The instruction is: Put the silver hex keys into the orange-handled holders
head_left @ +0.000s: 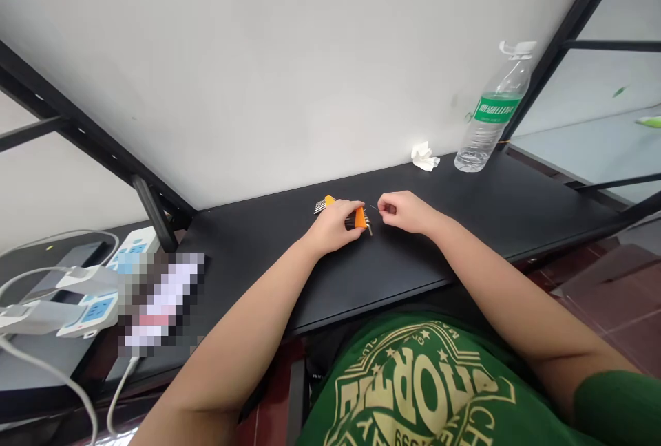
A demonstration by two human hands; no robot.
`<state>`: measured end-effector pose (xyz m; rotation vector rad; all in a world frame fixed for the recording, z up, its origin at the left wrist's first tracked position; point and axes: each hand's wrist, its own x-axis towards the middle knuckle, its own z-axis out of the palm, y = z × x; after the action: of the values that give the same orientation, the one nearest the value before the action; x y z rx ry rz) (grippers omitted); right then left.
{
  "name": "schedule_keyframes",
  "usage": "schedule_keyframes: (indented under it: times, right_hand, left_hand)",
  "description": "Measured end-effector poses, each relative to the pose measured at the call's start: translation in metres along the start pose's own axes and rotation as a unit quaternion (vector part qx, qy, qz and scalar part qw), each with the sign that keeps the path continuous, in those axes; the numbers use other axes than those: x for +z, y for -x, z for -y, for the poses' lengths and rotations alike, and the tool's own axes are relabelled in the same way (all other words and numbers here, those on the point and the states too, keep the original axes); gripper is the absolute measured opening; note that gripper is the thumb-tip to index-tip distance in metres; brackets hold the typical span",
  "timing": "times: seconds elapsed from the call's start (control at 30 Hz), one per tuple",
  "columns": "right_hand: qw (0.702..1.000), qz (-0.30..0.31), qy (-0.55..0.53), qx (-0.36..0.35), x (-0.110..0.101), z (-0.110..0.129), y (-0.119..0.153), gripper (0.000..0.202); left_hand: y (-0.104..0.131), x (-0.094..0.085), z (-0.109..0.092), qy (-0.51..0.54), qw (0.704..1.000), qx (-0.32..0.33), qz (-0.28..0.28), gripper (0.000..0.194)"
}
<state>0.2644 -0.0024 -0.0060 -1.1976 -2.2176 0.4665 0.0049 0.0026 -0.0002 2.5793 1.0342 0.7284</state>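
Meeting a white wall [289, 60], the black desk [372, 274] underlies left grip [358, 219] clasping orange holder [360, 217] and right grip [381, 208] pinching thin rod [374, 207].

- The left hand [335, 224] is over the middle of the surface [258, 246], its fingers [352, 206] and thumb [354, 233] bent, gripping.
- The right hand [405, 212] is near, its fingers curled in a pinch.
- Both bare forearms [273, 288] cross the front edge, slanting inward.
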Motion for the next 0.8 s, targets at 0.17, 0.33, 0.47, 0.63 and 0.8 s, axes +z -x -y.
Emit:
schedule_keyframes:
  times: [0.17, 0.33, 0.47, 0.63, 0.8]
  right_hand:
    - [0.997, -0.043, -0.014, -0.068, 0.003, 0.005, -0.001, 0.008]
    - [0.994, -0.050, 0.003, -0.099, 0.004, 0.004, 0.000, 0.014]
    - [0.991, -0.056, 0.033, -0.119, 0.005, 0.006, 0.001, 0.019]
    - [0.983, -0.049, 0.126, -0.126, 0.004, 0.016, 0.003, 0.026]
    - [0.982, -0.053, 0.106, -0.147, 0.006, 0.030, 0.002, 0.032]
  left_hand:
    - [0.000, 0.001, 0.001, -0.008, 1.000, 0.013, -0.008, 0.053]
    - [0.000, 0.001, 0.001, -0.011, 1.000, 0.023, -0.009, 0.052]
    - [0.000, 0.001, 0.002, -0.015, 1.000, 0.022, -0.009, 0.051]
    - [0.000, 0.002, 0.006, -0.033, 0.999, 0.033, -0.016, 0.050]
    - [-0.001, 0.001, 0.003, -0.029, 0.998, 0.057, -0.027, 0.048]
